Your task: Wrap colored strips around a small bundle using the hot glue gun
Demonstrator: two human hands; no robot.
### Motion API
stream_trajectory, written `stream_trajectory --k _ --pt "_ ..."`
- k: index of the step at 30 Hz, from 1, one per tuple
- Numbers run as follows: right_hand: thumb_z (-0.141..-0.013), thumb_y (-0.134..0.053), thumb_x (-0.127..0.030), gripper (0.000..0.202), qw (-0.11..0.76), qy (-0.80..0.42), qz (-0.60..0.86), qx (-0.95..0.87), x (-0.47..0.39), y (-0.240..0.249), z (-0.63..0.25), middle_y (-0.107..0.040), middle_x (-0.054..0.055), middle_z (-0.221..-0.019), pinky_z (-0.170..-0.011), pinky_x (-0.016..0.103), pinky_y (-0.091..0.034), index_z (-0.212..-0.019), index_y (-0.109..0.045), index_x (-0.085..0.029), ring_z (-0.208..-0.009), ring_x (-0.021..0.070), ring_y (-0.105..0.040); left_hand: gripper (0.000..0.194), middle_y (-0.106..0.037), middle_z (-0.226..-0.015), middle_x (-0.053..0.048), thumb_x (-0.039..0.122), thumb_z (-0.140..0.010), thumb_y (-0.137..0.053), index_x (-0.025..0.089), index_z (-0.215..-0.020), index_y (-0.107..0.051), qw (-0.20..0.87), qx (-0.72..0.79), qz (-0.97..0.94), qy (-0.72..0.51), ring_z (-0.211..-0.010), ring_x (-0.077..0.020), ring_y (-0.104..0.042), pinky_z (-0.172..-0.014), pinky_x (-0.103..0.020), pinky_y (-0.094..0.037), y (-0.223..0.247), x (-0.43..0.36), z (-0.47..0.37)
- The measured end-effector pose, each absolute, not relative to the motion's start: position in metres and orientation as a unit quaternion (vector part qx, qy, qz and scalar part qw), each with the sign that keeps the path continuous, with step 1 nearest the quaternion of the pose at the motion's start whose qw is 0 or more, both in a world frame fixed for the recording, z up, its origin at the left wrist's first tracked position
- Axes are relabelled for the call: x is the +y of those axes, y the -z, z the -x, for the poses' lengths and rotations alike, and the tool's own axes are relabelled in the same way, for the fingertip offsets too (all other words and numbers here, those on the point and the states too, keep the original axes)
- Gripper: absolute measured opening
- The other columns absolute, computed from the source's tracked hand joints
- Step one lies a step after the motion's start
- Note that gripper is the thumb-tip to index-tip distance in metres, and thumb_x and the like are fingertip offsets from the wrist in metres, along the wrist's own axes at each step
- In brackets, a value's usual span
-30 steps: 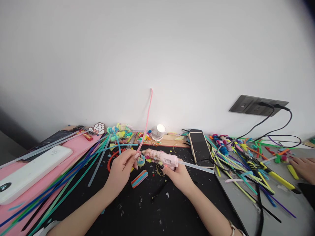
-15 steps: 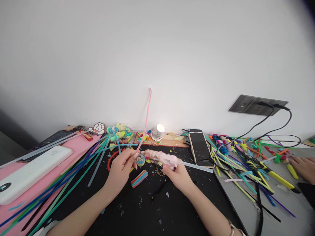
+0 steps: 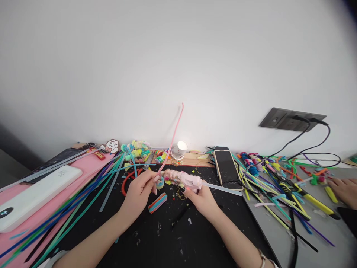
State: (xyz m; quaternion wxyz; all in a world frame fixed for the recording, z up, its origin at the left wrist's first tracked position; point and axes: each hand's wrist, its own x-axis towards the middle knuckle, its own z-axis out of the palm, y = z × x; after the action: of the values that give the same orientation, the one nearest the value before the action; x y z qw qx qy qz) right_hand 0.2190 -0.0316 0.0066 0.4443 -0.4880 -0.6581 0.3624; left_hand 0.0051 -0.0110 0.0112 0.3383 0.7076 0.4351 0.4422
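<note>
My left hand [image 3: 144,186] is closed in a pinch on a pink pipe cleaner [image 3: 173,137], whose long free end slants up and to the right against the wall. My right hand [image 3: 202,199] is wrapped round a pale pink hot glue gun [image 3: 188,180]; a clear glue stick [image 3: 221,188] juts from its back end. The gun's nozzle, coated in fuzzy scraps, points at my left fingertips. Just beyond those fingertips shows a blue-and-yellow coil [image 3: 160,183], partly hidden. A bundle of short coloured pipe cleaner pieces [image 3: 157,203] lies below, between my hands.
A white paper cup [image 3: 180,150] stands by the wall, left of a phone [image 3: 228,166]. Pipe cleaners [image 3: 83,190] and a white oblong device [image 3: 39,197] lie on the left. Yellow-black pliers [image 3: 304,197] and more pipe cleaners lie right, near another person's hand [image 3: 344,190]. Cables run to a socket [image 3: 292,119].
The pink pipe cleaner's free end has swung to the right, and my left hand has turned slightly. My right hand and the glue gun are almost unmoved.
</note>
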Motion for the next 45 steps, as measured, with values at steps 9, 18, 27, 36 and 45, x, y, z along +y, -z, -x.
stream_trajectory --k 9,18,27,36,45 --pt "-0.082 -0.060 -0.035 0.028 0.459 -0.358 0.480 -0.656 -0.033 -0.005 -0.220 -0.074 0.007 -0.094 -0.074 0.033 -0.055 -0.100 -0.072 -0.018 -0.085 0.0249 -0.067 0.025 -0.050 -0.061 0.004 0.032 -0.095 -0.042 0.021 -0.077 -0.056 0.339 0.437 -0.708 -0.439 -0.058 -0.0157 -0.052 -0.063 -0.027 -0.041 -0.012 -0.012 -0.005" --pt "-0.082 -0.059 -0.033 0.024 0.497 -0.302 0.498 -0.643 -0.031 -0.007 -0.220 -0.073 0.008 -0.092 -0.072 0.033 -0.053 -0.097 -0.071 -0.018 -0.081 0.0246 -0.066 0.022 -0.051 -0.063 0.004 0.032 -0.095 -0.044 0.021 -0.083 -0.059 0.356 0.437 -0.693 -0.448 -0.059 -0.0156 -0.053 -0.064 -0.028 -0.043 -0.011 -0.012 -0.005" --pt "-0.084 -0.054 -0.022 0.022 0.275 -0.066 0.662 -0.694 -0.030 -0.013 -0.225 -0.071 0.006 -0.094 -0.071 0.031 -0.041 -0.103 -0.065 -0.020 -0.086 0.0243 -0.064 0.026 -0.051 -0.060 0.004 0.036 -0.096 -0.044 0.021 -0.080 -0.056 0.361 0.449 -0.683 -0.449 -0.059 -0.0158 -0.052 -0.065 -0.029 -0.041 -0.012 -0.012 -0.006" --pt "-0.071 -0.052 -0.010 0.042 0.135 0.048 0.720 -0.679 -0.032 -0.003 -0.222 -0.066 0.013 -0.100 -0.076 0.039 -0.037 -0.112 -0.060 -0.014 -0.097 0.0321 -0.057 0.025 -0.051 -0.061 0.004 0.034 -0.096 -0.042 0.021 -0.080 -0.056 0.374 0.427 -0.699 -0.436 -0.058 -0.0152 -0.054 -0.067 -0.029 -0.044 -0.010 -0.013 -0.006" --pt "-0.073 -0.052 -0.014 0.047 0.330 0.071 0.631 -0.699 -0.036 -0.009 -0.221 -0.054 0.014 -0.109 -0.083 0.047 -0.044 -0.120 -0.051 -0.016 -0.100 0.0309 -0.051 0.029 -0.050 -0.063 0.004 0.032 -0.097 -0.039 0.021 -0.076 -0.054 0.373 0.399 -0.746 -0.382 -0.059 -0.0150 -0.053 -0.065 -0.028 -0.042 -0.013 -0.014 -0.009"
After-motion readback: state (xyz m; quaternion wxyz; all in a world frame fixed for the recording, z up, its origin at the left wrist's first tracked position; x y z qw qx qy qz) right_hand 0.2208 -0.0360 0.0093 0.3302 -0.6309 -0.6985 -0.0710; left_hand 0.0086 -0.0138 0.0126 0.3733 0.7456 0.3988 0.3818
